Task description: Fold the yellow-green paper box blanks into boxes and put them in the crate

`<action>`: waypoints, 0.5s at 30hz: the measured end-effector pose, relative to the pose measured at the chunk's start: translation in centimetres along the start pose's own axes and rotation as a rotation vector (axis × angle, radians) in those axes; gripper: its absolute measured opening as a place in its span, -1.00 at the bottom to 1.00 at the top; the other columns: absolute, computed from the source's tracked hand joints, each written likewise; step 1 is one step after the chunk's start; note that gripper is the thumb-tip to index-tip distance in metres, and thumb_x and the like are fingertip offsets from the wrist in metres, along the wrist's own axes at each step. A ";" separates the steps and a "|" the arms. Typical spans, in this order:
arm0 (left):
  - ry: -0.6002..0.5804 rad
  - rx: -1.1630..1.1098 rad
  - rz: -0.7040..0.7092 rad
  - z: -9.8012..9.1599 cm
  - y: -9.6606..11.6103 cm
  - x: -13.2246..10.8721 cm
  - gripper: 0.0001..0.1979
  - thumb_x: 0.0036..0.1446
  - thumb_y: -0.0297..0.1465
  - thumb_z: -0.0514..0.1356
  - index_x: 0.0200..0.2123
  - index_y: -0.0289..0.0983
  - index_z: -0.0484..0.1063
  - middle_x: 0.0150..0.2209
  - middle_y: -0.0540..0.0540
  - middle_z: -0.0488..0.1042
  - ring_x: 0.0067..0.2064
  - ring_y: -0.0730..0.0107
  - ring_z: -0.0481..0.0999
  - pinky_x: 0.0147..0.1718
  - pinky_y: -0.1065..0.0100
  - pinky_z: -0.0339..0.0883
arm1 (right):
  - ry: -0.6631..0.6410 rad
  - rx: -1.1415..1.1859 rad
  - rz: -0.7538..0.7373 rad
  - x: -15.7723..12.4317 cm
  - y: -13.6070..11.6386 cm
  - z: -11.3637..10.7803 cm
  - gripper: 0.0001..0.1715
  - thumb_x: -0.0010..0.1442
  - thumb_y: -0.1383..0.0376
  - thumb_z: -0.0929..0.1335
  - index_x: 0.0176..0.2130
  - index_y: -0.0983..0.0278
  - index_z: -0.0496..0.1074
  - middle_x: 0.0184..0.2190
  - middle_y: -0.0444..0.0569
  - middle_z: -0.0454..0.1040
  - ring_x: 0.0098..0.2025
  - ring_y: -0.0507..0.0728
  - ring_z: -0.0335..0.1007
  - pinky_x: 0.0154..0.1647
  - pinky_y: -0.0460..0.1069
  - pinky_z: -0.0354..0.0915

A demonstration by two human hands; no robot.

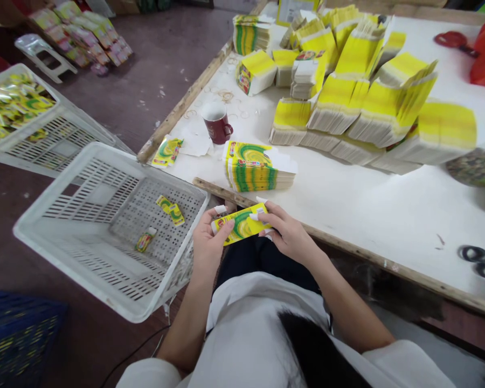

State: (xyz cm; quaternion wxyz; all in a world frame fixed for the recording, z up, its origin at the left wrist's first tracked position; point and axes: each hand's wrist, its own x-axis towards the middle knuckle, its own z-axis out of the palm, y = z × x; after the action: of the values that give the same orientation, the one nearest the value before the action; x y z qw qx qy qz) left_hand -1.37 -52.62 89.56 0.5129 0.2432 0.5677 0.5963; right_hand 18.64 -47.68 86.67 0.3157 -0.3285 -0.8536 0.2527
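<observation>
Even, bright overhead light falls on the white tabletop with soft shadows and no harsh glare. Motion blur smears the yellow stacks near its right edge; the corners bend with wide-angle distortion.

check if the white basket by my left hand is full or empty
Nearly empty: the white basket holds only three small packets, its slatted floor mostly bare.
</observation>
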 end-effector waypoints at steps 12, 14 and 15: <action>0.008 0.008 -0.016 0.2 -0.5 0.3 -0.45 -0.12 -0.24 0.49 -0.07 -0.26 0.43 -0.42 -0.01 0.62 -0.45 0.30 0.64 -0.40 0.32 0.56 | 0.094 -0.102 -0.048 -0.2 -0.4 0.6 -0.68 0.42 0.31 0.21 0.11 0.26 0.36 0.19 0.31 0.40 0.15 0.25 0.48 -0.06 0.07 0.51; 0.012 0.001 -0.018 0.2 -0.5 0.4 -0.45 -0.12 -0.25 0.49 -0.08 -0.27 0.42 -0.43 -0.01 0.62 -0.45 0.30 0.63 -0.40 0.33 0.55 | 0.072 -0.141 -0.056 -0.1 -0.1 0.6 -0.69 0.42 0.32 0.21 0.09 0.27 0.39 0.19 0.31 0.39 0.11 0.24 0.50 -0.09 0.05 0.52; 0.015 -0.006 -0.018 0.2 -0.6 0.5 -0.46 -0.12 -0.26 0.49 -0.08 -0.27 0.42 -0.43 0.00 0.61 -0.45 0.31 0.63 -0.41 0.34 0.55 | 0.062 -0.151 -0.057 0.0 0.0 0.7 -0.69 0.41 0.33 0.21 0.08 0.27 0.40 0.19 0.31 0.40 0.11 0.23 0.50 -0.09 0.04 0.52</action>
State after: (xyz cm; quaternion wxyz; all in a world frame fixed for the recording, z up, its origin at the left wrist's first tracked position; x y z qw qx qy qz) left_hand -1.17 -52.22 88.94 0.5146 0.2320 0.5721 0.5951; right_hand 18.20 -47.83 86.20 0.3234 -0.3347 -0.8689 0.1683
